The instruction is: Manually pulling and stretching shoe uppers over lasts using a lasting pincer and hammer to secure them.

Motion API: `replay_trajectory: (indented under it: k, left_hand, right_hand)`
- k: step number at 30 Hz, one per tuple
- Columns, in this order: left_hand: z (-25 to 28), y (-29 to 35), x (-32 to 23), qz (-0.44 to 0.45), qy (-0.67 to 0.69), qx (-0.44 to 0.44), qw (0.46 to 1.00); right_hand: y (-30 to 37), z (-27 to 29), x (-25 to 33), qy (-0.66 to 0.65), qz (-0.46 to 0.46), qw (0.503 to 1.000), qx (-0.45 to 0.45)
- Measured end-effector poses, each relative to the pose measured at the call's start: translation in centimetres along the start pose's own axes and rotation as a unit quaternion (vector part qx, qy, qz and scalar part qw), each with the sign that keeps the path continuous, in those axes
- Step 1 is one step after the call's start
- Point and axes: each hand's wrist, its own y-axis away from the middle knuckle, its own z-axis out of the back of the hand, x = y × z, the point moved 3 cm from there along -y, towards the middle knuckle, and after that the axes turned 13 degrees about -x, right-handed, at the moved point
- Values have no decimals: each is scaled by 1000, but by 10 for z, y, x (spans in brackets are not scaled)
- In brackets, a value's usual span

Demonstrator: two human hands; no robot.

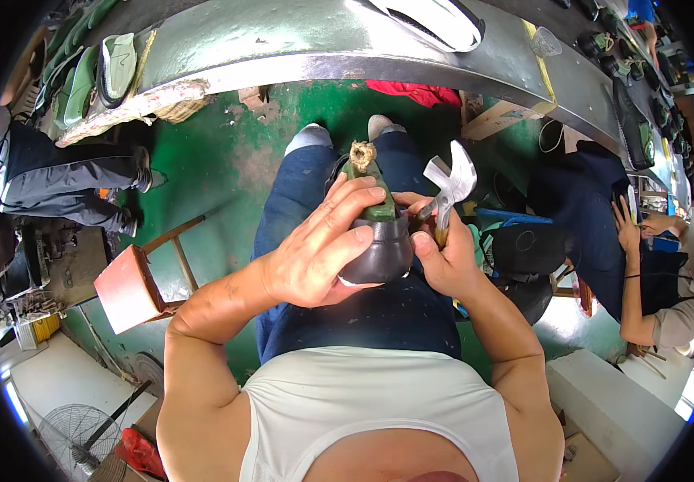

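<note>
Above our lap, we've got a black shoe upper [383,255] on a green last [381,211], rounded end toward us. Left hand [319,257] is wrapped over it from the left, fingers along the last, thumb across the black side. Right hand [453,261] is curled round the handles of metal pincers [455,178], right beside the shoe; can't tell whether its fingertips touch it. Handling, our guess: last is rigid, so the piece carries some weight; upper looks smooth, maybe slick, slight give at the rim, not fragile. We'd hold it round the rounded end and last together. Pincers look head-heavy, so a firm handle grip suits. Work is over our jeans [363,329]; can't tell if it rests on them. Beyond our feet: green floor [210,140], worn in patches, then a long grey bench [282,32] with a white shoe piece [453,28] on top, green shoes [120,60] at its left. Red-brown stool [128,289] and wire fan [77,430] left, co-worker [680,321] right.
</note>
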Motion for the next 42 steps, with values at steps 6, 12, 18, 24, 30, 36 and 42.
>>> replay_trajectory:
  k: [6,12,18,24,30,36,42]
  left_hand:
    - [-2,1,26,257,32,-40,965]
    - [-41,78,118,544,-11,-93,834]
    - [-41,117,139,603,6,-60,795]
    - [-53,129,122,677,116,-48,725]
    - [-36,101,115,707,303,67,635]
    - [-54,159,108,639,117,51,758]
    - [-50,155,96,611,66,100,782]
  right_hand:
    - [1,3,-8,30,-26,999,-19]
    - [-21,-1,-103,119,-116,982,-90]
    - [-19,9,-131,165,-196,963,-78]
    - [-18,7,-116,273,-212,937,-50]
    - [-31,32,-108,309,-294,904,-10]
    - [14,57,-63,260,-298,917,46]
    - [5,29,-50,487,103,851,169]
